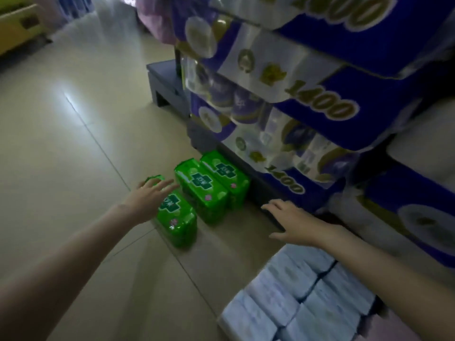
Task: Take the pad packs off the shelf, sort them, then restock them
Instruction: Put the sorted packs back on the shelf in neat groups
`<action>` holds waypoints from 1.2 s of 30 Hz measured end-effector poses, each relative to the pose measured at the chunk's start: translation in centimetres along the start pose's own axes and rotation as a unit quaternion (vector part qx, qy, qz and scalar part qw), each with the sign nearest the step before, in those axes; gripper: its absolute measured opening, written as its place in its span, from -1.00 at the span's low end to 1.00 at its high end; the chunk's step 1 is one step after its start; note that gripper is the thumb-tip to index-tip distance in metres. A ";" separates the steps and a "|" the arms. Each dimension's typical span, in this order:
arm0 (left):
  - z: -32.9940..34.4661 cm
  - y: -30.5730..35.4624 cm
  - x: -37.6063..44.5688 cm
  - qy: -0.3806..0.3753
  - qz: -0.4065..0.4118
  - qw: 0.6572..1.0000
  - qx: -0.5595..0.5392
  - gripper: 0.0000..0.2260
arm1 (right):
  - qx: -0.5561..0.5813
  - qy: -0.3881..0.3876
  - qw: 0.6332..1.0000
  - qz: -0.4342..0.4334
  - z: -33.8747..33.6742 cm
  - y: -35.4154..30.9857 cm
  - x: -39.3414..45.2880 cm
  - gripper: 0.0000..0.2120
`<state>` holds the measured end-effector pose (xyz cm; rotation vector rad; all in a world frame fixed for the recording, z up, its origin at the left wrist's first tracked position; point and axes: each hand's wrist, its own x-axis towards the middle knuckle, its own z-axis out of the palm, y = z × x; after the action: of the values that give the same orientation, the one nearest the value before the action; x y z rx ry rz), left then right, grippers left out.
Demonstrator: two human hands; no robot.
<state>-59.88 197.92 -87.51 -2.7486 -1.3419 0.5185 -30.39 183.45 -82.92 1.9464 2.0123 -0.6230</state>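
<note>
A dim shop aisle with a pale tiled floor (pixel 73 148) runs away to the upper left, where a yellow fixture (pixel 17 28) stands at the edge of view. On the floor, three green pad packs sit in a staggered row. The left hand (pixel 147 200) reaches over the nearest green pack (pixel 177 217), its fingers (pixel 167 184) spread and straight, gripping nothing; whether it touches the pack is unclear. Just beside it stand the middle green pack (pixel 200 190) and the far green pack (pixel 225 175), touching each other, the far one against the dark shelf base (pixel 258 190). The right hand (pixel 293 222) hovers low by that base, fingers relaxed and empty. Bundles of pale blue packs (pixel 295 296) lie at lower right. Stacked purple toilet-roll packs (pixel 320 107) marked 1400 fill the shelf on the right.
</note>
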 end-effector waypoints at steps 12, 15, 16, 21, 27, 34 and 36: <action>5.0 -1.5 7.6 -0.135 0.113 0.978 0.111 -0.05 | 0.080 -0.019 0.988 0.128 2.0 -6.5 18.7 0.07; 5.2 -2.2 8.4 -0.120 0.159 0.970 0.140 -0.05 | 0.132 -0.049 0.980 0.143 2.3 -7.4 20.3 0.11; 5.4 -2.3 8.5 -0.112 0.174 0.968 0.144 -0.04 | 0.135 -0.049 0.978 0.152 2.3 -7.9 20.5 0.11; 6.1 -2.3 8.3 -0.089 0.186 0.970 0.126 -0.10 | 0.108 -0.071 0.977 0.171 2.0 -8.7 21.9 0.09; 7.3 1.2 4.7 -0.080 0.295 0.948 0.092 -0.13 | -0.010 -0.114 0.982 0.147 2.4 -8.4 18.9 -0.09; 6.6 3.4 2.5 -0.133 0.277 0.948 0.083 -0.11 | 0.097 -0.008 0.984 0.146 7.6 -10.0 12.4 0.10; 5.0 3.6 2.5 -0.151 0.274 0.944 0.103 -0.13 | 0.121 0.013 0.982 0.143 6.4 -10.3 11.7 -0.01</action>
<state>-57.26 197.04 -93.55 -2.9175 -0.4768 1.0725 -41.92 190.63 -92.87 2.3395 1.6869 -0.8018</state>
